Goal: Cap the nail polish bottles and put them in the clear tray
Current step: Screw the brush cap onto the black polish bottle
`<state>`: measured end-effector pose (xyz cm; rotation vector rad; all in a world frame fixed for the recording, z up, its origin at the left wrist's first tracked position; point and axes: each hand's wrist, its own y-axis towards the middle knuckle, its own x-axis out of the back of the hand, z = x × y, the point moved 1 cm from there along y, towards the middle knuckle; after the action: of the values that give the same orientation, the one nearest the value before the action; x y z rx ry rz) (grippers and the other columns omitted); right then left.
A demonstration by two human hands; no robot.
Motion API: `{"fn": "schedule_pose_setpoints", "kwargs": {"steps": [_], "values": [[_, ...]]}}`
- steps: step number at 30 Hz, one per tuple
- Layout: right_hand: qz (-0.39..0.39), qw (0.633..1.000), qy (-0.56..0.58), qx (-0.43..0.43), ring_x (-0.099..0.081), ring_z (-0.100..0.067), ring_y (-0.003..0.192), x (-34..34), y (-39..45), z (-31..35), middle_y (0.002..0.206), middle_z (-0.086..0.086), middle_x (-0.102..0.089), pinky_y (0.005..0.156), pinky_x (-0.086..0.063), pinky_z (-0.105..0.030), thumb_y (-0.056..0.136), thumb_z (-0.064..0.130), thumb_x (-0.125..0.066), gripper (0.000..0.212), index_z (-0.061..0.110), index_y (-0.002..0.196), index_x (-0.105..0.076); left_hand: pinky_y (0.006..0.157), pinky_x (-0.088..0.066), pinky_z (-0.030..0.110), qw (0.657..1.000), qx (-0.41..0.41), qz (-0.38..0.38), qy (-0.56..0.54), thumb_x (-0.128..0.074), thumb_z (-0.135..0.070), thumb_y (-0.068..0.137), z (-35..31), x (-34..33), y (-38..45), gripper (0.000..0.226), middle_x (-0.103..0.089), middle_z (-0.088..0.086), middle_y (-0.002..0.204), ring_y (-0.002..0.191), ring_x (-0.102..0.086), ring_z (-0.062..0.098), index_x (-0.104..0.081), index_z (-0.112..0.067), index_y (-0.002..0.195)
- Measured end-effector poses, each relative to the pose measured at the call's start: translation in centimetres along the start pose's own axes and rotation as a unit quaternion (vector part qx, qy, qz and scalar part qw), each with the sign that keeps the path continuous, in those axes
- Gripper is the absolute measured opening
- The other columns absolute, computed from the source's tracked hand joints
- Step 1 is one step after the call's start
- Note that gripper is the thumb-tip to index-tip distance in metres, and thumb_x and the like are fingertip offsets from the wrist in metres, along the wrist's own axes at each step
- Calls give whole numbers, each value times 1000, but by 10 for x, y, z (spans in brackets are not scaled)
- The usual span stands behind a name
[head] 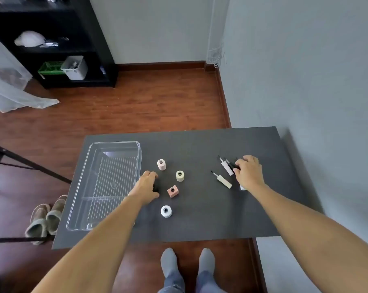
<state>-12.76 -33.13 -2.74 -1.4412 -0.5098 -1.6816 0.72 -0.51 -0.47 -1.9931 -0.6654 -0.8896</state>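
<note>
**Head view: two hands start on the black bottle and its cap**

Head view shows five open nail polish bottles in the middle of the dark table (200, 218). The left hand (146, 188) has its fingers curled round a black bottle (155, 187). Most of that bottle is hidden by the hand. It looks like the hand holds it steady so a cap can go on.

The right hand (249, 173) is over by the caps. Its fingers pinch a black cap (233, 166), which likely goes with the black bottle.

Four more bottles stand apart from each other with their tops open: a pink round bottle (161, 164), a cream bottle (180, 176), a pink square bottle (172, 191) and a white bottle (166, 211).

The caps lie flat with their brushes pointing away. A pale pink cap (227, 167) lies just beside the right hand. A cream cap (222, 180) lies near it. A bit of a white cap (243, 188) peeks out under the wrist.

The clear tray (73, 208) sits at the left side of the table, near the left hand, so capped bottles can go in fast. No bottle is in it yet.
</note>
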Motion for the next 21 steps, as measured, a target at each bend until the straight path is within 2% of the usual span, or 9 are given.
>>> {"fn": "schedule_pose_setpoints", "kwargs": {"steps": [7,11,15,21], "values": [[-28,999,-34,1,-31,-31,135,-13,1,2,136,-13,-45,107,-27,-42,90,21,-62,22,7,106,-69,94,-47,37,997,42,-45,49,-70,-4,82,-5,-13,-3,42,-46,11,126,113,-51,28,-53,-3,120],[-49,999,-14,-9,-31,-33,132,-15,0,4,134,-13,-46,104,-28,-44,89,18,-65,22,4,105,-68,88,-49,40,995,58,-57,57,-66,0,86,-8,-14,-4,27,-52,13,119,105,-55,30,-56,-2,111],[-109,992,63,-28,-36,-35,125,-6,-5,10,127,-12,-53,97,-33,-46,89,16,-65,17,5,101,-66,86,-50,42,996,63,-61,15,-68,-4,86,-8,-12,-3,23,-57,14,111,98,-58,31,-59,0,106],[-151,960,233,-42,-43,-32,111,12,-24,22,104,-3,-65,90,-44,-46,90,15,-64,11,8,99,-64,86,-47,38,992,5,-106,-61,-69,-17,88,-14,-2,-7,23,-59,11,108,98,-57,29,-59,-4,104]]}}
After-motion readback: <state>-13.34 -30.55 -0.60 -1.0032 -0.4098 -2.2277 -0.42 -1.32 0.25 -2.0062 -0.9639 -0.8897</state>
